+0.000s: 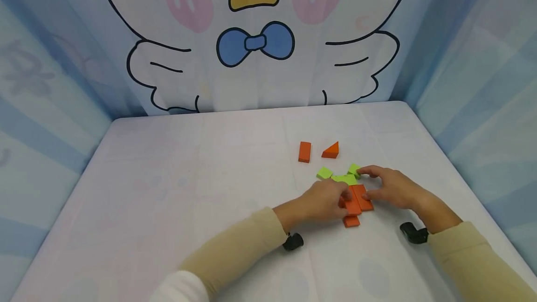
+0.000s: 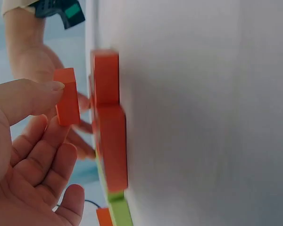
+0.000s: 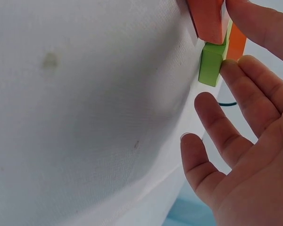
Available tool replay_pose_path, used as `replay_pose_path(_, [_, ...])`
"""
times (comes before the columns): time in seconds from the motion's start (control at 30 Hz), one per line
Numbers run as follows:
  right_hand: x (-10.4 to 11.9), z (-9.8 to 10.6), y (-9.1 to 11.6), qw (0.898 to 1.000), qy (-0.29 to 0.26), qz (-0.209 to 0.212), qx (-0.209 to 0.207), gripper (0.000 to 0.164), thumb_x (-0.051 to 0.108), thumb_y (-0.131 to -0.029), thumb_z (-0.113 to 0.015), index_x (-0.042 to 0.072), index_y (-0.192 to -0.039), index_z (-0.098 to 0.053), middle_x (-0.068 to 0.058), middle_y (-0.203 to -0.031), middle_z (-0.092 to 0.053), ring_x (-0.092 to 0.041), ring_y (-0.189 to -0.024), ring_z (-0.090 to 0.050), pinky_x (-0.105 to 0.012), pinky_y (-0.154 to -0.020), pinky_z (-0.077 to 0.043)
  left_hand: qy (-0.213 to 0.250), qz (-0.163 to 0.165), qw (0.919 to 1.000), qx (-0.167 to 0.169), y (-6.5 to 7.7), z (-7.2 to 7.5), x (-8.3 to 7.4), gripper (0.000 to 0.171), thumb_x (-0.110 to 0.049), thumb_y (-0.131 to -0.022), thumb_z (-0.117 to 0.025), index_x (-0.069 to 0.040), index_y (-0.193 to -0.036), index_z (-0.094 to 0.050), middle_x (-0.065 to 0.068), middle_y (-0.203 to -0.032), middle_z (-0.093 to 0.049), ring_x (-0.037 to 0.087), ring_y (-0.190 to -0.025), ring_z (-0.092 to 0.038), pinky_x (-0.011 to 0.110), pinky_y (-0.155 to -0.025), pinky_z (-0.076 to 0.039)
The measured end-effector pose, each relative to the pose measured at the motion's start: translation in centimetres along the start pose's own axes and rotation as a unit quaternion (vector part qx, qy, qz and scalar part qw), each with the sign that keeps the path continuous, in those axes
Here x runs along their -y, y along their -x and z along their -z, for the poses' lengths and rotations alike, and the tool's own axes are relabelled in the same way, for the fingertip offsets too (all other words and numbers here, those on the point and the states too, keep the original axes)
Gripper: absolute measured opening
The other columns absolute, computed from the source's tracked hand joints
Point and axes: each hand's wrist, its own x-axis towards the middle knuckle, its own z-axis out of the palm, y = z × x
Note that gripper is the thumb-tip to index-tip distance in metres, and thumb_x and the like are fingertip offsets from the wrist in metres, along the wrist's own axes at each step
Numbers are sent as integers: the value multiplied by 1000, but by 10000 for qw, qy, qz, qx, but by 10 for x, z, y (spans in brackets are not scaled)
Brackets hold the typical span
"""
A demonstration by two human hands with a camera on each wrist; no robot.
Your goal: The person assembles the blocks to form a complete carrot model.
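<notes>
My left hand [image 1: 320, 200] pinches a small orange block [image 2: 67, 101] between thumb and fingers, lifted a little off the white table in the left wrist view. Beneath and beside it, flat orange blocks [image 1: 361, 195] lie against each other, with a smaller orange block [image 1: 351, 221] at the near end. Green blocks [image 1: 345, 179] adjoin their far end. My right hand [image 1: 396, 188] reaches in from the right, fingers loosely extended. Its fingertips are at a green block [image 3: 211, 65], and its thumb is by an orange block [image 3: 208, 21].
Beyond the cluster lie an orange rectangular block [image 1: 304, 152] and an orange triangular block [image 1: 330, 150]. A patterned curtain [image 1: 256, 78] stands behind the table [image 1: 189, 190], with more curtain on both sides. Dark devices [image 1: 414, 233] sit at both wrists.
</notes>
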Motion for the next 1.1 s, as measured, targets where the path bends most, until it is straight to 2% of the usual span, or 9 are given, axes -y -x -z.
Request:
replay_pose_path(0.1, [-1, 0, 0, 10000, 17, 56, -39, 62, 24, -88, -77, 3, -141, -52, -30, -132, -53, -49, -120, -48, -67, -96, -39, -56, -54, 10000, -25, -4, -9, -9, 23, -25, -92, -74, -13, -111, -68, -13, -88, -63, 0, -79, -51, 11, -68, -39])
replay_pose_path(0.27, [-1, 0, 0, 10000, -1, 68, -54, 63, 25, -87, -78, 3, -140, -52, -30, -132, -53, -49, -120, -48, -67, -95, -40, -374, -95, 9991, -178, -7, -20, -19, 26, -28, -90, -76, -16, -112, -70, -16, -93, -63, -4, -83, -51, 10, -74, -37])
replay_pose_path(0.57, [0, 1, 0, 10000, 12, -18, -10, 63, 26, -88, -76, 4, -141, -51, -31, -133, -53, -49, -121, -47, -67, -96, -39, -694, -28, 9964, -490, -13, -31, -23, 25, -28, -91, -75, -17, -113, -70, -17, -98, -67, -3, -89, -56, 12, -81, -38])
replay_pose_path(0.8, [0, 1, 0, 10000, 12, -18, -3, 62, 26, -89, -75, 4, -142, -51, -30, -133, -53, -49, -121, -47, -67, -96, -39, -965, 144, 9938, -539, -13, -33, -27, 24, -33, -91, -74, -23, -112, -69, -21, -95, -65, 0, -90, -54, 19, -80, -38])
replay_pose_path(0.93, [0, 1, 0, 10000, 16, 30, -22, 63, 28, -89, -76, 4, -142, -51, -30, -133, -53, -49, -121, -48, -67, -95, -40, -915, 295, 9941, -500, -10, -33, -29, 21, -34, -90, -75, -25, -108, -70, -22, -90, -62, 0, -89, -52, 23, -81, -38])
replay_pose_path(1.1, [-3, 0, 0, 10000, 24, 53, -54, 62, 26, -89, -76, 4, -142, -51, -30, -132, -54, -48, -121, -48, -66, -96, -40, -902, 320, 9942, -497, -9, -33, -29, 18, -35, -89, -77, -28, -104, -71, -23, -84, -58, -2, -85, -49, 24, -79, -38])
